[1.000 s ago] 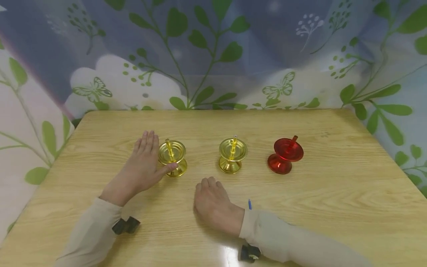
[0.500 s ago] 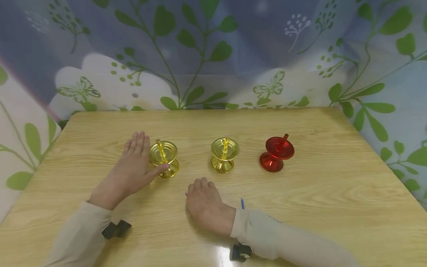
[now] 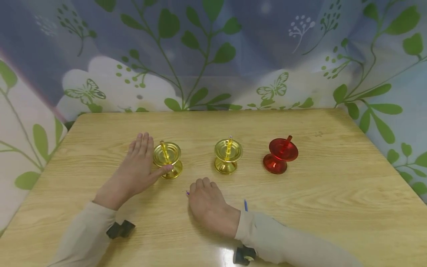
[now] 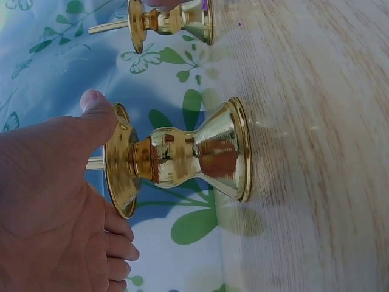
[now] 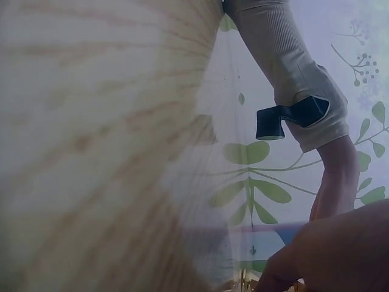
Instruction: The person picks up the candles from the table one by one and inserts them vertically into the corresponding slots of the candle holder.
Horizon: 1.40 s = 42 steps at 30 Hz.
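My left hand (image 3: 138, 165) lies along the left side of a gold candlestick (image 3: 171, 169), fingers straight and thumb reaching across its front. In the left wrist view, the thumb overlaps the dish of this gold candlestick (image 4: 167, 158), which stands upright with a spike on top. My right hand (image 3: 208, 205) is low over the table with its fingers curled down. A thin purple tip (image 3: 188, 193) sticks out at their left side; the rest of it is hidden under the hand. A second gold candlestick (image 3: 225, 167) stands just beyond the right hand.
A red candlestick (image 3: 275, 165) stands farther right. A thin blue pointed stick (image 3: 245, 205) lies by the right sleeve, partly covered by it. The wooden table (image 3: 333, 207) ends at a leaf-patterned cloth (image 3: 213, 89) behind.
The purple tip has come into view at the right hand's fingers. The head view has shifted a little; the left hand and the candlesticks stand as before.
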{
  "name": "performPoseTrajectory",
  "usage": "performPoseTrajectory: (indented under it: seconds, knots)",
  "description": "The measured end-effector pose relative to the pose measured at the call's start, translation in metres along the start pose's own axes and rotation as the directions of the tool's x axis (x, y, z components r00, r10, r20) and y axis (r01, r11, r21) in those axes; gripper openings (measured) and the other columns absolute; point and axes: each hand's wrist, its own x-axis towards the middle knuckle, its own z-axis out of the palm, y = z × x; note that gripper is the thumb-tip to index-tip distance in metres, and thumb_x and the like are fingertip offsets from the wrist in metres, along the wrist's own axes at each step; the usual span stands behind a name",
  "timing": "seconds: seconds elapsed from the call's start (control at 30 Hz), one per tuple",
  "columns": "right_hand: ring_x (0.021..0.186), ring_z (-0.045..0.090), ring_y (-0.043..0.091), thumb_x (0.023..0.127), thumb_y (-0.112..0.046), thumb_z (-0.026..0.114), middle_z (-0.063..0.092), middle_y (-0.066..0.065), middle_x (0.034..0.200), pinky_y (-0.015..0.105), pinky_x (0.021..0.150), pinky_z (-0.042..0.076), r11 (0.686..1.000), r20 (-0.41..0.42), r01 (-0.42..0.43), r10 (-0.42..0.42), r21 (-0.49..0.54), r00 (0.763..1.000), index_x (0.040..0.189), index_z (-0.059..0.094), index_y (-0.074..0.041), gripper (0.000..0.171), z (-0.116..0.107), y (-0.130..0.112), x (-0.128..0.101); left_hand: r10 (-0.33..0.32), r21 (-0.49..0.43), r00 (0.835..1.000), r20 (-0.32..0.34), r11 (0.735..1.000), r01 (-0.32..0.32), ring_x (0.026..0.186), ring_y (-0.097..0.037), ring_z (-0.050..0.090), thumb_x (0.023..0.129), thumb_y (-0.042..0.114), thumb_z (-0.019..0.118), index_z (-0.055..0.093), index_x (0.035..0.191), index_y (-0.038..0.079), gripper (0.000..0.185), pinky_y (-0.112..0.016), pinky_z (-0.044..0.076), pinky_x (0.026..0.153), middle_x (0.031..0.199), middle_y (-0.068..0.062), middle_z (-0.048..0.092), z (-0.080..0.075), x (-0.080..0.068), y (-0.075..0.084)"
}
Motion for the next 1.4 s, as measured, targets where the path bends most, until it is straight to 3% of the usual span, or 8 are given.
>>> performPoseTrajectory:
  seconds: [0.17, 0.37, 0.5, 0.83, 1.07, 1.3, 1.4]
  knots:
    - [0.072, 0.039, 0.015, 0.102, -0.023, 0.046, 0.04, 0.002, 0.075, 0.024, 0.061, 0.038, 0.999, -0.082, 0.032, -0.032, 0.004, 0.996, 0.091, 0.055, -0.005, 0.023, 0.001, 0.002, 0.0, -0.001, 0.01, 1.0, -0.002, 1.0, 0.001, 0.143, -0.045, -0.007, 0.096, 0.062, 0.04, 0.004, 0.146, -0.018, 0.101, -0.055, 0.001, 0.116, 0.153, -0.035, -0.004, 0.001, 0.002, -0.001]
    - [0.07, 0.038, 0.014, 0.093, -0.013, 0.058, 0.039, 0.001, 0.075, 0.023, 0.059, 0.037, 0.996, -0.148, 0.091, -0.088, 0.018, 0.985, 0.089, 0.053, -0.004, 0.01, -0.001, 0.004, -0.001, -0.001, 0.013, 1.0, -0.005, 1.0, 0.001, 0.143, -0.045, -0.007, 0.096, 0.061, 0.041, 0.004, 0.146, -0.018, 0.1, -0.055, 0.002, 0.116, 0.154, -0.035, -0.004, 0.001, 0.002, -0.001]
    - [0.067, 0.038, 0.014, 0.087, -0.009, 0.061, 0.039, 0.0, 0.072, 0.022, 0.055, 0.034, 0.99, -0.235, 0.13, -0.115, 0.052, 0.965, 0.084, 0.052, -0.005, 0.01, -0.001, 0.007, 0.0, 0.002, 0.013, 1.0, -0.009, 1.0, -0.002, 0.143, -0.045, -0.007, 0.096, 0.061, 0.04, 0.004, 0.146, -0.018, 0.1, -0.055, 0.002, 0.116, 0.153, -0.036, -0.002, 0.001, 0.002, -0.001]
    - [0.065, 0.04, 0.015, 0.092, -0.014, 0.059, 0.041, 0.0, 0.072, 0.023, 0.055, 0.035, 0.975, -0.402, 0.179, -0.112, 0.133, 0.909, 0.083, 0.054, -0.005, 0.014, -0.002, 0.012, 0.005, -0.002, 0.013, 1.0, -0.009, 1.0, 0.003, 0.143, -0.045, -0.006, 0.096, 0.061, 0.039, 0.004, 0.146, -0.018, 0.1, -0.055, 0.003, 0.116, 0.153, -0.035, -0.003, 0.0, 0.001, -0.001]
    - [0.07, 0.045, 0.015, 0.092, -0.01, 0.059, 0.046, 0.0, 0.076, 0.027, 0.061, 0.041, 0.944, -0.51, 0.23, -0.08, 0.238, 0.856, 0.088, 0.058, -0.004, 0.007, -0.003, 0.018, 0.012, 0.014, 0.015, 0.999, -0.029, 1.0, -0.013, 0.142, -0.048, -0.002, 0.096, 0.061, 0.04, 0.007, 0.145, -0.02, 0.1, -0.057, 0.005, 0.115, 0.152, -0.038, 0.001, -0.001, 0.001, 0.002]
    - [0.071, 0.047, 0.016, 0.092, -0.005, 0.057, 0.05, 0.003, 0.079, 0.026, 0.062, 0.041, 0.898, -0.637, 0.322, -0.063, 0.3, 0.768, 0.093, 0.055, -0.001, 0.005, -0.008, 0.024, 0.023, 0.01, 0.007, 1.0, -0.019, 1.0, -0.01, 0.143, -0.047, -0.005, 0.096, 0.061, 0.04, 0.006, 0.145, -0.019, 0.1, -0.056, 0.004, 0.116, 0.153, -0.037, -0.001, 0.0, 0.0, 0.0]
    - [0.071, 0.045, 0.014, 0.094, -0.005, 0.054, 0.05, 0.004, 0.081, 0.024, 0.062, 0.04, 0.871, -0.666, 0.362, -0.056, 0.331, 0.744, 0.094, 0.055, -0.001, 0.004, -0.01, 0.024, 0.031, 0.018, -0.004, 0.999, -0.028, 1.0, -0.018, 0.143, -0.047, -0.005, 0.096, 0.061, 0.039, 0.006, 0.145, -0.02, 0.1, -0.057, 0.004, 0.115, 0.152, -0.038, -0.001, 0.001, -0.002, -0.003]
